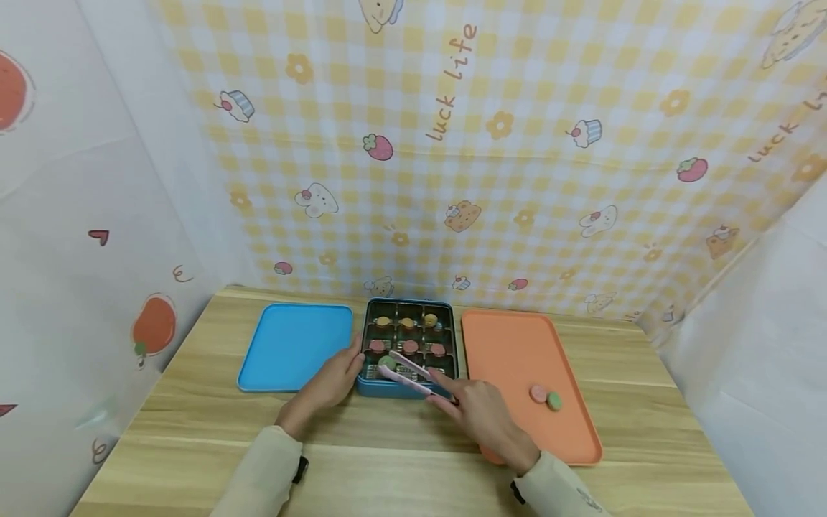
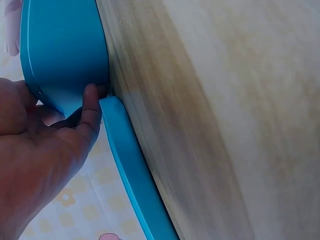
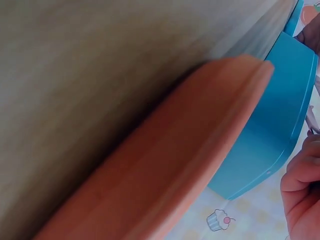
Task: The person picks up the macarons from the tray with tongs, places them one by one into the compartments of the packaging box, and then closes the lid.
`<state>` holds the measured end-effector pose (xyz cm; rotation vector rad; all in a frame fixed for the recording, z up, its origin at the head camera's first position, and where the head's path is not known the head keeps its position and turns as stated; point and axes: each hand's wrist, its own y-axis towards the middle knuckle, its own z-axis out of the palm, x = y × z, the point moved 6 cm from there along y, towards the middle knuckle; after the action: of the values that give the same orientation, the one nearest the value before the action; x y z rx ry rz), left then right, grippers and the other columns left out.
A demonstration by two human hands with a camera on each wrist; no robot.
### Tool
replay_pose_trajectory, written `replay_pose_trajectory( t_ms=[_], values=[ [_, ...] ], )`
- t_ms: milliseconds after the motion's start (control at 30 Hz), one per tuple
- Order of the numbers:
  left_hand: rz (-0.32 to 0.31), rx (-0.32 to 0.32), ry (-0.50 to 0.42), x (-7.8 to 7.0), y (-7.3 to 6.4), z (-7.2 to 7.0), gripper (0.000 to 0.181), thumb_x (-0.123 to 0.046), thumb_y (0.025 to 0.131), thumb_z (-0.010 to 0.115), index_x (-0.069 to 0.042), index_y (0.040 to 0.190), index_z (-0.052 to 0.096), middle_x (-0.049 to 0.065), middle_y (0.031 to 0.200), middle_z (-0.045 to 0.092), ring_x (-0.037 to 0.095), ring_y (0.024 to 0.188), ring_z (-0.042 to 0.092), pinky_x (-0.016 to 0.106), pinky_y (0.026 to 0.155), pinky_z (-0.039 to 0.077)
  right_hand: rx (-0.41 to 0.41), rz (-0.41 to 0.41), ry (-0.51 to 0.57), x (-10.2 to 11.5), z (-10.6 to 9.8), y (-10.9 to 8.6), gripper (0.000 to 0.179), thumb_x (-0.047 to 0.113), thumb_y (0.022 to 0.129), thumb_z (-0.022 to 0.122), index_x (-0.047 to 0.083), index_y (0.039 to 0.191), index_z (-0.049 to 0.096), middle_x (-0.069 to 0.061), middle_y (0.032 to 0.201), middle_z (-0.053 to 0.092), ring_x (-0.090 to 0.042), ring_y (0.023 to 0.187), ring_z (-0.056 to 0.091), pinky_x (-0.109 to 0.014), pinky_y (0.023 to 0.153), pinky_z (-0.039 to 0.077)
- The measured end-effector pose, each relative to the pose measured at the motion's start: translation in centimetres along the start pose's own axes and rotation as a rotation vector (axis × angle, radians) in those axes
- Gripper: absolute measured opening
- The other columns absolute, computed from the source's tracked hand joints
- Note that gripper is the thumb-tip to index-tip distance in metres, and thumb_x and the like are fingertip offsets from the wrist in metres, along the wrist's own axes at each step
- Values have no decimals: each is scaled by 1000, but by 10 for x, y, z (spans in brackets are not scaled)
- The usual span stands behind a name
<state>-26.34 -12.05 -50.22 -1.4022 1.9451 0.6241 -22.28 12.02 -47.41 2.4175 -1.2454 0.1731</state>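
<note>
Tongs (image 1: 405, 380), slim and pale pink, slant from the right hand (image 1: 481, 413) by the near right corner of the glossy blue rectangular box (image 1: 390, 389), their long axis aimed at its near left compartment. Right there, between the tips, is the round green macaron (image 1: 387, 362), ahead and to the left of that hand (lifted or seated, I can't tell!). Left hand (image 1: 332, 377) is the nearer one, resting unclenched against the box's left wall. And the right: back upward, thumb and fingers pinching the tongs.
</note>
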Motion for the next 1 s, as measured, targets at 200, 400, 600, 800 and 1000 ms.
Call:
replay_pose_trajectory(
  t_ms=[200, 400, 600, 800, 1000],
  values=[
    [-4, 2, -11, -2, 1, -1, 54, -12, 108, 34, 11, 153, 13, 34, 148, 38, 44, 140, 35, 56, 112, 34, 3, 7, -13, 3, 0, 5, 49, 46, 95, 61, 21, 137, 62, 17, 48, 32, 4, 40, 23, -16, 41, 20],
    [-4, 4, 4, 0, -1, -1, 54, -12, 108, 35, 11, 152, 14, 34, 149, 36, 45, 138, 37, 56, 109, 37, 29, 28, 17, 4, 2, 7, 49, 47, 96, 61, 20, 137, 62, 17, 48, 32, 3, 41, 21, -16, 41, 19],
    [-4, 2, -6, -1, 1, -1, 54, -12, 108, 35, 12, 152, 14, 33, 153, 30, 45, 141, 32, 56, 113, 31, 23, 41, 34, 2, 3, 7, 49, 46, 96, 61, 21, 138, 61, 17, 47, 30, 3, 40, 17, -15, 40, 16],
    [4, -4, 4, -3, -1, -2, 54, -11, 108, 35, 13, 151, 14, 35, 149, 36, 45, 139, 37, 56, 111, 34, 19, 28, 38, 1, 4, 7, 50, 46, 95, 63, 20, 137, 62, 16, 47, 31, 3, 40, 17, -16, 40, 16],
    [22, -11, 9, -4, -2, -3, 53, -11, 108, 35, 14, 151, 16, 36, 133, 53, 43, 133, 46, 55, 105, 41, 16, 28, 27, 1, 4, 6, 50, 46, 94, 63, 20, 137, 62, 17, 46, 32, 4, 39, 18, -15, 40, 16]
  ],
)
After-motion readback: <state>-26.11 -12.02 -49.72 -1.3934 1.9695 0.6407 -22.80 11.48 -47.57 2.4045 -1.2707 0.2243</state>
